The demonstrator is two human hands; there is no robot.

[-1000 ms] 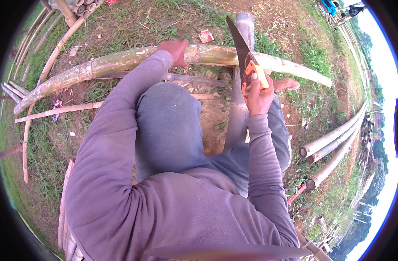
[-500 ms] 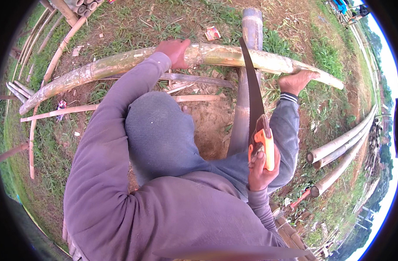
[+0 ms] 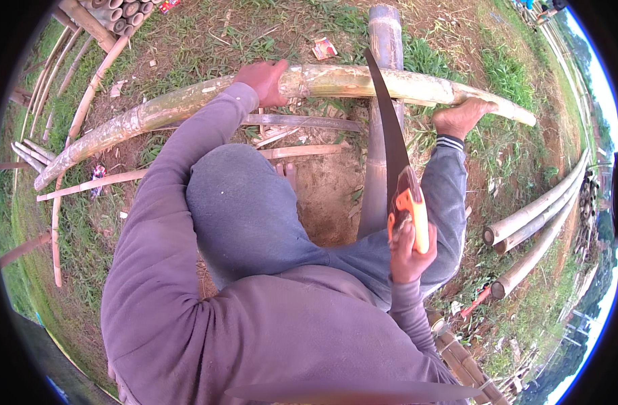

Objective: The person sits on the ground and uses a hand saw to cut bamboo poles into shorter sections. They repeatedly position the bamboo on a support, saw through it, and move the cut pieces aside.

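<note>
A long bamboo pole (image 3: pixel 177 108) lies crosswise in front of me, over an upright-running bamboo post (image 3: pixel 384 50). My left hand (image 3: pixel 265 82) is wrapped over the pole, left of the post. In my right hand (image 3: pixel 413 255) is a handsaw (image 3: pixel 394 145), held by its orange handle. Its dark, tapering blade points away from me and crosses the pole in view near the post; whether it touches the pole I cannot tell. My bare right foot (image 3: pixel 463 118) presses on the pole right of the blade.
Thin bamboo strips (image 3: pixel 302 152) lie below the pole. At the right, several cut bamboo poles (image 3: pixel 535 216) rest on the grass near a red-handled tool (image 3: pixel 475 302). A stack of bamboo (image 3: pixel 123 15) stands at the far left, beside a bamboo rail (image 3: pixel 86 101).
The view has shifted slightly. The saw has tilted a little, its tip a bit farther forward and left in the picture. My left hand and foot keep their places on the pole.
</note>
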